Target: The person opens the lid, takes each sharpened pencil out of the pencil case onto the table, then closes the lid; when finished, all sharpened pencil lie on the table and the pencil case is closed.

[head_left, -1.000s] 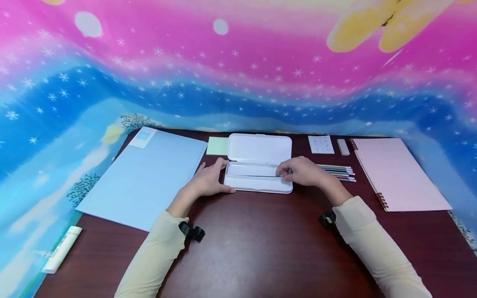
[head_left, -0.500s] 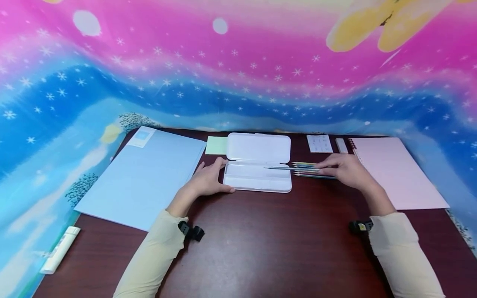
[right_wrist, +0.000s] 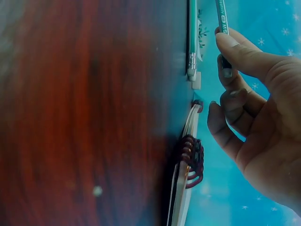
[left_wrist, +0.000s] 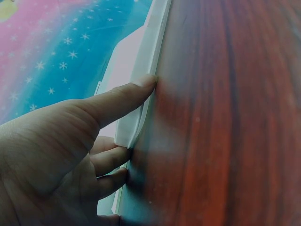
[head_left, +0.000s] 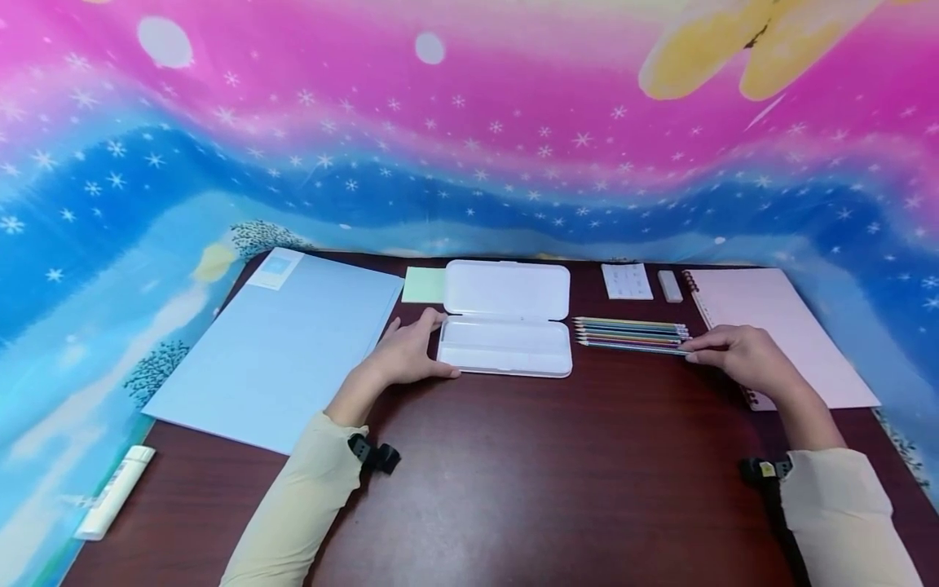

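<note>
A white pencil case [head_left: 506, 363] lies with its lid folded back at the middle of the table. My left hand [head_left: 399, 355] grips its left end, thumb on the front edge and fingers at the back corner; the left wrist view shows the thumb [left_wrist: 122, 101] against the case wall. Right of the case, several pencils [head_left: 629, 328] lie side by side, their points toward it. My right hand [head_left: 741, 355] is at the eraser ends of this row. In the right wrist view, thumb and forefinger pinch a pencil [right_wrist: 222, 16] near its dark end.
A light blue folder [head_left: 286, 350] lies on the left, a glue stick [head_left: 117, 493] at the table's left edge. Green sticky notes [head_left: 423, 285], a printed card [head_left: 627, 281] and an eraser [head_left: 669, 286] line the back. A pink spiral notebook [head_left: 778, 326] lies right.
My right hand has drawn a pencil out of the case and carried it rightward to the pencil row. My left hand has stayed on the case.
</note>
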The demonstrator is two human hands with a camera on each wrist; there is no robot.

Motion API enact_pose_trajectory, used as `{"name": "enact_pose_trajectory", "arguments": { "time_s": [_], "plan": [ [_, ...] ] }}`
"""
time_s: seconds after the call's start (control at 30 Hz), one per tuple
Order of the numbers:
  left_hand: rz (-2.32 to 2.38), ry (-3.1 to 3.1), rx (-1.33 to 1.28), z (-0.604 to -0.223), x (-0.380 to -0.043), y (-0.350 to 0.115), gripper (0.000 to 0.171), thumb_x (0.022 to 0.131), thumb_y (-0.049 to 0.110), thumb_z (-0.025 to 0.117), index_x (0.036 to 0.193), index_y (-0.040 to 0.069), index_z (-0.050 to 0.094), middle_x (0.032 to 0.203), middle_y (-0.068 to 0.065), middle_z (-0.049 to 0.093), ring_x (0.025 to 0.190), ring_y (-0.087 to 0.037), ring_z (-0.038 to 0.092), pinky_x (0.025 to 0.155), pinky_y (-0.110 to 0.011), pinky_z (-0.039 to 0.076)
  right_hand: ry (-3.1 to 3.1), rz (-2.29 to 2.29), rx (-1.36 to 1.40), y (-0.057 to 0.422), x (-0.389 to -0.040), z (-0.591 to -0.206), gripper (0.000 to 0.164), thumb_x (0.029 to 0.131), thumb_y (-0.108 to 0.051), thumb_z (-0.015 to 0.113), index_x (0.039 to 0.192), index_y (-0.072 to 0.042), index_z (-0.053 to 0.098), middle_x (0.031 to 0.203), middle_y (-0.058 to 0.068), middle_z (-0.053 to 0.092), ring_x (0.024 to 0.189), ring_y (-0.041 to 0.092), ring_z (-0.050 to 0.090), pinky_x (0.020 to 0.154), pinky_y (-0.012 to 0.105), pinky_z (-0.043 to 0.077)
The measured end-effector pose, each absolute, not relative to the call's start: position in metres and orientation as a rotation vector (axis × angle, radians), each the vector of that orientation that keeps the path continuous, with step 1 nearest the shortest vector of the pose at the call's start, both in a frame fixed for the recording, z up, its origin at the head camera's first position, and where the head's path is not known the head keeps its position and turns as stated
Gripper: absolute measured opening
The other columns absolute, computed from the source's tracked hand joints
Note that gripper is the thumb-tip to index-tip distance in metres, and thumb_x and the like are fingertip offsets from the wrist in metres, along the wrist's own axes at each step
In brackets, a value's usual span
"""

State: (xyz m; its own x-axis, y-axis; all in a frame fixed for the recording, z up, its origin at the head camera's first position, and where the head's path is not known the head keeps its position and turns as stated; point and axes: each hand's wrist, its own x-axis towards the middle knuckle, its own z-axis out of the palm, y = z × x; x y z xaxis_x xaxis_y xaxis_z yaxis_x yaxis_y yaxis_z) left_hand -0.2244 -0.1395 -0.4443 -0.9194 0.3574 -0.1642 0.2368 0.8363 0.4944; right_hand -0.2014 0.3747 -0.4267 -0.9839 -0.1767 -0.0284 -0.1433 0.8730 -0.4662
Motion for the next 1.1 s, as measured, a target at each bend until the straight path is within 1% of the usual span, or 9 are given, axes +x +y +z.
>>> {"name": "enact_pose_trajectory", "arguments": {
  "time_s": [0.23, 0.4, 0.43, 0.5, 0.57, 0.67, 0.73, 0.8, 1.1],
  "plan": [
    [0.697, 2.765, 0.453, -0.445, -0.225, -0.14, 0.094, 0.08, 0.052, 0.083, 0.149, 0.011, 0.034, 0.157, -0.011, 0.048, 0.145, -0.028, 0.046, 0.128, -0.058, 0.009, 2.961, -0.704, -0.266, 0.374, -0.204, -0.429, 0.014, 0.095, -0.016, 0.072, 0.103, -0.018, 0.083, 0.109, 0.015, 0.076, 0.101, 0.031, 0.065, 0.077, 0.03, 0.053],
    [0.704, 2.762, 0.462, -0.444, -0.225, -0.139, 0.094, 0.079, 0.051, 0.083, 0.149, 0.013, 0.034, 0.157, -0.011, 0.048, 0.145, -0.027, 0.046, 0.128, -0.058, 0.008, 2.913, -0.701, -0.222, 0.371, -0.205, -0.431, 0.014, 0.095, -0.017, 0.072, 0.105, -0.017, 0.082, 0.112, 0.017, 0.075, 0.105, 0.033, 0.064, 0.086, 0.046, 0.054],
    [0.703, 2.763, 0.464, -0.444, -0.225, -0.139, 0.094, 0.079, 0.051, 0.083, 0.149, 0.013, 0.034, 0.157, -0.011, 0.048, 0.145, -0.027, 0.046, 0.128, -0.058, 0.008, 2.904, -0.697, -0.206, 0.371, -0.205, -0.432, 0.014, 0.095, -0.017, 0.072, 0.105, -0.017, 0.082, 0.114, 0.018, 0.075, 0.106, 0.033, 0.063, 0.087, 0.047, 0.053],
    [0.702, 2.764, 0.468, -0.443, -0.225, -0.138, 0.094, 0.079, 0.051, 0.084, 0.149, 0.013, 0.034, 0.156, -0.011, 0.048, 0.145, -0.027, 0.047, 0.128, -0.058, 0.009, 2.891, -0.685, -0.18, 0.372, -0.206, -0.433, 0.014, 0.094, -0.017, 0.072, 0.105, -0.016, 0.081, 0.115, 0.02, 0.074, 0.105, 0.033, 0.062, 0.084, 0.044, 0.052],
    [0.702, 2.764, 0.467, -0.443, -0.225, -0.138, 0.094, 0.079, 0.051, 0.084, 0.149, 0.013, 0.034, 0.156, -0.011, 0.048, 0.145, -0.027, 0.047, 0.128, -0.058, 0.009, 2.889, -0.663, -0.174, 0.372, -0.207, -0.434, 0.014, 0.094, -0.017, 0.072, 0.104, -0.015, 0.081, 0.111, 0.019, 0.074, 0.099, 0.031, 0.061, 0.08, 0.039, 0.05],
    [0.703, 2.763, 0.465, -0.443, -0.225, -0.139, 0.094, 0.079, 0.051, 0.084, 0.149, 0.013, 0.034, 0.156, -0.011, 0.049, 0.145, -0.028, 0.047, 0.128, -0.058, 0.009, 2.895, -0.624, -0.177, 0.372, -0.209, -0.434, 0.012, 0.094, -0.017, 0.072, 0.103, -0.013, 0.079, 0.098, 0.012, 0.074, 0.088, 0.026, 0.057, 0.074, 0.034, 0.045],
    [0.703, 2.764, 0.463, -0.443, -0.225, -0.139, 0.094, 0.079, 0.051, 0.084, 0.149, 0.013, 0.034, 0.156, -0.011, 0.049, 0.145, -0.028, 0.047, 0.128, -0.058, 0.009, 2.904, -0.6, -0.179, 0.372, -0.21, -0.433, 0.01, 0.094, -0.016, 0.071, 0.101, -0.013, 0.077, 0.091, 0.005, 0.071, 0.083, 0.023, 0.055, 0.071, 0.034, 0.043],
    [0.7, 2.766, 0.458, -0.443, -0.225, -0.139, 0.094, 0.079, 0.052, 0.084, 0.149, 0.013, 0.034, 0.156, -0.011, 0.049, 0.145, -0.028, 0.047, 0.128, -0.058, 0.009, 2.913, -0.582, -0.178, 0.371, -0.211, -0.432, 0.008, 0.094, -0.016, 0.07, 0.1, -0.014, 0.075, 0.087, 0.003, 0.069, 0.08, 0.022, 0.054, 0.07, 0.034, 0.041],
    [0.701, 2.762, 0.454, -0.443, -0.225, -0.139, 0.095, 0.079, 0.051, 0.084, 0.15, 0.013, 0.034, 0.157, -0.011, 0.048, 0.145, -0.028, 0.046, 0.128, -0.058, 0.008, 2.917, -0.54, -0.163, 0.368, -0.213, -0.431, 0.007, 0.094, -0.019, 0.071, 0.098, -0.017, 0.076, 0.09, 0.005, 0.072, 0.083, 0.024, 0.055, 0.072, 0.035, 0.04]
  ]
}}
